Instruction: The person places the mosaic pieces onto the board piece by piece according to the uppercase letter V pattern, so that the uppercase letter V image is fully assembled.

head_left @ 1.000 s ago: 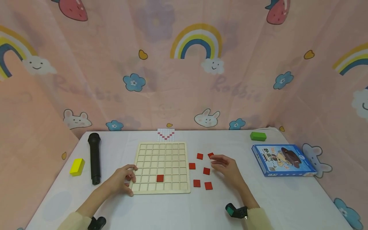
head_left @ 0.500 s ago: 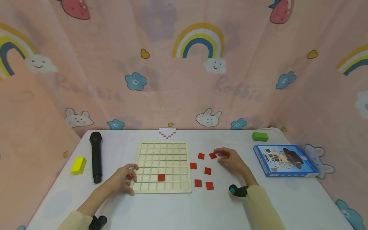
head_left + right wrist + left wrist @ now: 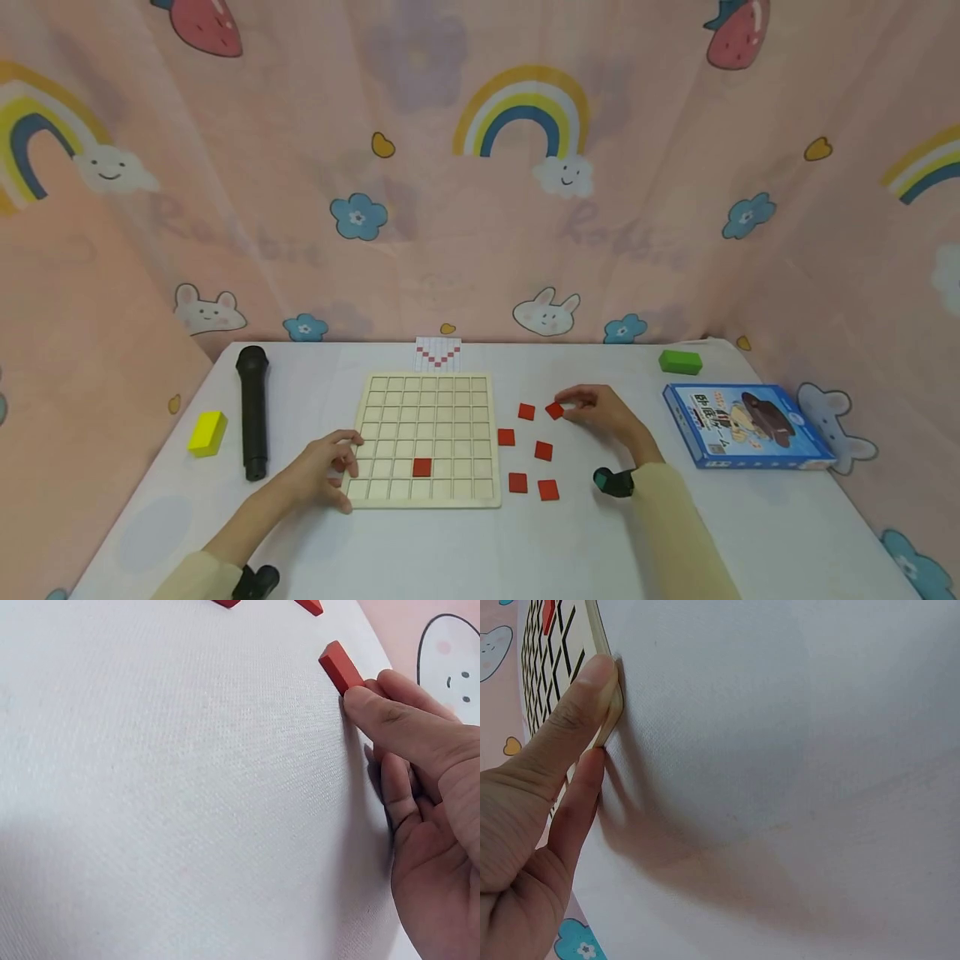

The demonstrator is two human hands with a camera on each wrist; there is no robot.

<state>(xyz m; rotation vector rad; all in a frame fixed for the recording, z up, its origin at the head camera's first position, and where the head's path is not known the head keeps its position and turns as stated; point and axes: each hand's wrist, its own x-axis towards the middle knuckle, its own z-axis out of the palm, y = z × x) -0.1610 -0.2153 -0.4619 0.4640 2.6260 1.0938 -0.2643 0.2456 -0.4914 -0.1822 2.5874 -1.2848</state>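
The wooden grid board (image 3: 420, 503) lies flat on the table, with one red square tile (image 3: 422, 467) in a cell of its lower part. My left hand (image 3: 318, 473) grips the board at its near left corner; in the left wrist view the thumb (image 3: 596, 675) presses on that corner and a finger touches the edge. To the right of the board, my right hand (image 3: 603, 412) pinches a red square tile (image 3: 341, 666) between thumb and fingers. Several other red tiles (image 3: 543, 451) lie loose between the board and this hand.
Behind the board sits a pattern card (image 3: 438, 354) with a red V of squares. A black microphone (image 3: 253, 412) and a yellow block (image 3: 207, 433) lie at the left. On the right are a blue game box (image 3: 750, 425) and a green block (image 3: 680, 362).
My right hand has moved slightly right, round to the far right tile's outer side, and now pinches it. My left hand keeps its place on the board. The head view has shifted a little.
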